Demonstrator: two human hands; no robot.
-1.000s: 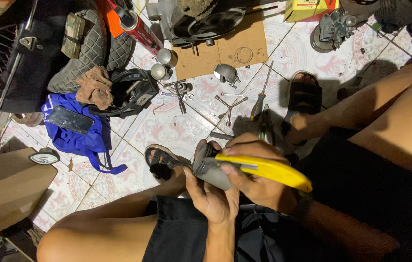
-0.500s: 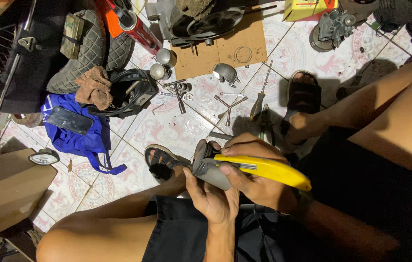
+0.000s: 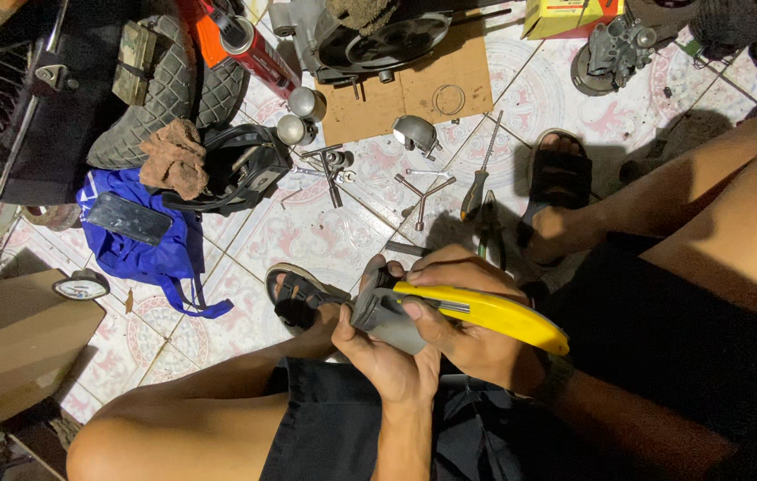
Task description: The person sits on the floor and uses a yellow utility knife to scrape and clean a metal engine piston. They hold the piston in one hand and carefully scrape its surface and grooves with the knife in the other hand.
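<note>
Yellow plastic utility knife (image 3: pixel 485 313) in right hand (image 3: pixel 476 343) grip; ridged grey part (image 3: pixel 383 313) in left hand (image 3: pixel 387 361)

The left hand (image 3: pixel 392 356) comes up from below, fingers curled tight. The right hand (image 3: pixel 463 325) reaches in from the side, thumb pressing down. Both hands touch. Bare knees spread wide; the right wrist looks hidden, maybe.

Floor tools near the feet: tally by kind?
Y-shaped socket wrench: 1
Screwdriver: 1
Pliers: 1
Total: 3
In hand, not on the floor: yellow utility knife in the right hand, grey part in the left hand.
</note>
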